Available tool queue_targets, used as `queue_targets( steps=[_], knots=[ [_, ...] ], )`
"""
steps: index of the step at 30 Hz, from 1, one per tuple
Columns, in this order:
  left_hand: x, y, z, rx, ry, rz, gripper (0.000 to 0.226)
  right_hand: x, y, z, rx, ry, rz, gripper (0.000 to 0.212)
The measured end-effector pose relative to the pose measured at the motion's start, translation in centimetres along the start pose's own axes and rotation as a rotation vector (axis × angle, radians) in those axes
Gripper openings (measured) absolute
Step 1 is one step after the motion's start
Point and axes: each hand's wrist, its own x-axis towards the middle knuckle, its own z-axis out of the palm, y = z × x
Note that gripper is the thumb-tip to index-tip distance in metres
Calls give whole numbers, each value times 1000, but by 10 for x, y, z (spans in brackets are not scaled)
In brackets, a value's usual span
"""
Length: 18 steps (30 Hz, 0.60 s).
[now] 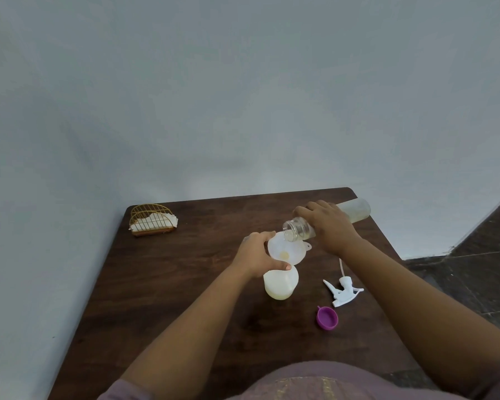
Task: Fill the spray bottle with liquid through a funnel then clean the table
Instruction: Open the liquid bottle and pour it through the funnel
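A translucent white funnel (286, 251) sits in the mouth of the pale spray bottle (280, 284), which stands on the dark wooden table (162, 284). My left hand (257, 255) grips the funnel's rim at its left side. My right hand (329, 226) grips a clear bottle (355, 210) tipped nearly flat, its open mouth over the funnel's right edge. A little yellowish liquid shows at the funnel's bottom. The white spray trigger head (342, 290) with its tube lies on the table to the right of the spray bottle.
A purple cap (327, 318) lies open side up near the trigger head. A gold wire holder with white napkins (152, 222) stands at the table's far left corner. A grey wall runs behind the table; dark floor tiles lie to the right.
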Motion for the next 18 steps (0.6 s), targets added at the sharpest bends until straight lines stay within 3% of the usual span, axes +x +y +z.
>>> queue_targets(
  steps=[18],
  knots=[
    [-2, 0, 1, 15, 8, -3, 96, 0, 1, -1, -27, 21, -11, 50]
  ],
)
